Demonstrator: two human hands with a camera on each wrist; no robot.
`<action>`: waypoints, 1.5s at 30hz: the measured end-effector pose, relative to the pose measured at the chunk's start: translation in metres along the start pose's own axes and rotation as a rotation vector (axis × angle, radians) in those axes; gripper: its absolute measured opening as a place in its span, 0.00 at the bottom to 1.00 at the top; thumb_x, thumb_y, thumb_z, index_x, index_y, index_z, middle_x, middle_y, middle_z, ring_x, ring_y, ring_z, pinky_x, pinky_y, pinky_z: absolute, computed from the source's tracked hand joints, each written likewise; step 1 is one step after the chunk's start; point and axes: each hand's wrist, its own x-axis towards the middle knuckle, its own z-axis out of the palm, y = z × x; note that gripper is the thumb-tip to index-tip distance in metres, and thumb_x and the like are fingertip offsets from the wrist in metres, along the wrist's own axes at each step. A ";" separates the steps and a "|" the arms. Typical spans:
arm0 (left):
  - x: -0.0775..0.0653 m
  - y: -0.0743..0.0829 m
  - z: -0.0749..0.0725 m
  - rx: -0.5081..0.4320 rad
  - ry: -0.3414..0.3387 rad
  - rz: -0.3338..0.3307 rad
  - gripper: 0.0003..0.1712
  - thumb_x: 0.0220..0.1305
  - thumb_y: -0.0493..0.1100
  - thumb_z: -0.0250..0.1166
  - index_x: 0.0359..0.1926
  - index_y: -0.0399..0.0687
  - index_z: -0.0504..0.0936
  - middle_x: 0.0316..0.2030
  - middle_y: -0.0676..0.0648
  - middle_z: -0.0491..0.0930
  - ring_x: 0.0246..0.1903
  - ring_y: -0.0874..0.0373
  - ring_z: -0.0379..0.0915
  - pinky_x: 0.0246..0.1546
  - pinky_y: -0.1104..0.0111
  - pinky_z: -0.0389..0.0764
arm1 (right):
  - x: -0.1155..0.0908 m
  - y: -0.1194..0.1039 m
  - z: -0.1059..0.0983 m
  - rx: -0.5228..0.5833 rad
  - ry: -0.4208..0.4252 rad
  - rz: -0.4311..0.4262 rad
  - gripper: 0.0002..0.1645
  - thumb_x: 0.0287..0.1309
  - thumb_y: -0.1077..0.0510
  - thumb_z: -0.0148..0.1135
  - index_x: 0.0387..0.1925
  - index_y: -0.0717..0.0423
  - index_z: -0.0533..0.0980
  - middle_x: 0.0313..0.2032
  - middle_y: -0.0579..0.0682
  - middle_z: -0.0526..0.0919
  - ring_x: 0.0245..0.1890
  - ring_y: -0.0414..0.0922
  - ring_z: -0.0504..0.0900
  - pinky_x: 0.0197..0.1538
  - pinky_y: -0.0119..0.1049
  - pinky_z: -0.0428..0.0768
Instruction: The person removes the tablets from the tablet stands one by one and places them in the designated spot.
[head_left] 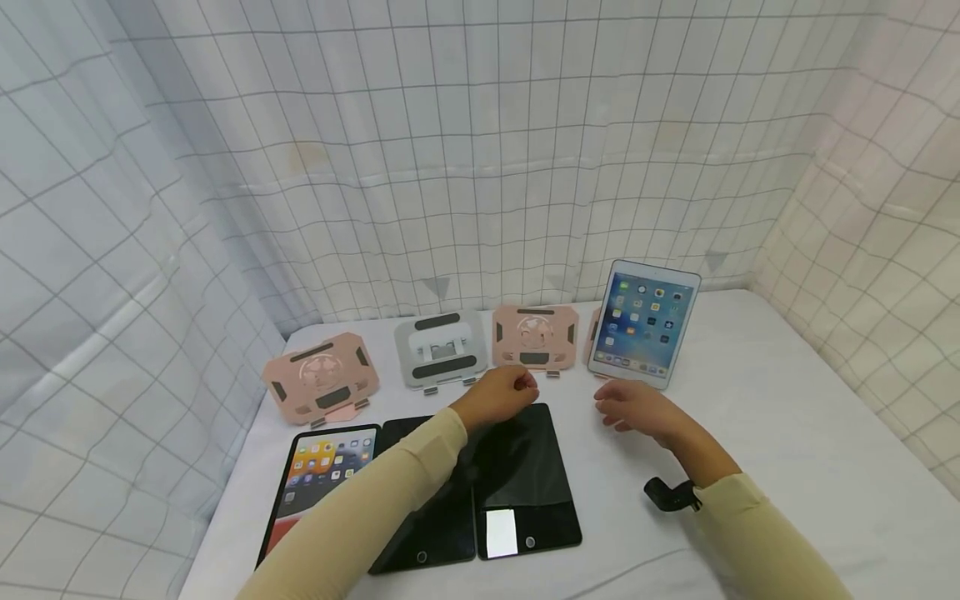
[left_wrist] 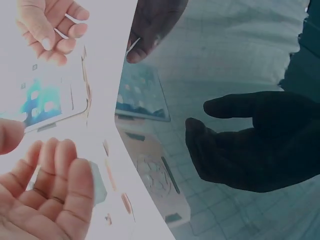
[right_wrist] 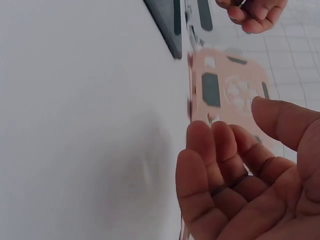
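My left hand (head_left: 495,396) hovers over the far end of a black-screened tablet (head_left: 528,467), its fingers loosely bent and holding nothing. That glossy screen mirrors the hand darkly in the left wrist view. Nearest to my right hand (head_left: 637,408) is a white tablet (head_left: 643,323) with app icons, leaning upright on a pink stand (head_left: 592,335) that it mostly hides. The right hand's fingers (right_wrist: 197,180) are relaxed, palm showing, with nothing in them. Between the two hands, at the back, stands another pink tablet stand (head_left: 535,337) without a tablet.
A grey stand (head_left: 441,329) and a tilted pink stand (head_left: 321,377) are at the back left. Another black tablet (head_left: 442,533) and a tablet with colourful icons (head_left: 330,458) lie flat on the white tablecloth (head_left: 780,400). Grid-patterned curtains (head_left: 525,167) enclose the table.
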 end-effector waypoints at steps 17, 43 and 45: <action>0.069 0.036 0.009 -0.127 0.131 0.016 0.10 0.73 0.44 0.57 0.46 0.43 0.80 0.37 0.50 0.78 0.36 0.58 0.72 0.39 0.69 0.77 | -0.027 0.025 -0.085 0.026 0.224 -0.026 0.27 0.74 0.51 0.49 0.60 0.72 0.67 0.58 0.69 0.73 0.56 0.58 0.76 0.56 0.45 0.80; 0.136 0.102 0.016 -0.295 0.331 -0.104 0.20 0.74 0.43 0.55 0.64 0.47 0.76 0.60 0.50 0.76 0.59 0.56 0.73 0.55 0.66 0.76 | 0.003 0.005 -0.125 0.192 0.562 0.024 0.32 0.76 0.45 0.43 0.66 0.65 0.61 0.63 0.65 0.67 0.61 0.56 0.71 0.63 0.48 0.73; 0.137 0.102 0.014 -0.311 0.318 -0.105 0.21 0.74 0.42 0.55 0.65 0.46 0.75 0.62 0.49 0.75 0.60 0.55 0.72 0.57 0.65 0.75 | 0.005 0.005 -0.124 0.216 0.579 0.027 0.31 0.76 0.45 0.44 0.67 0.65 0.61 0.63 0.64 0.67 0.61 0.55 0.71 0.63 0.47 0.73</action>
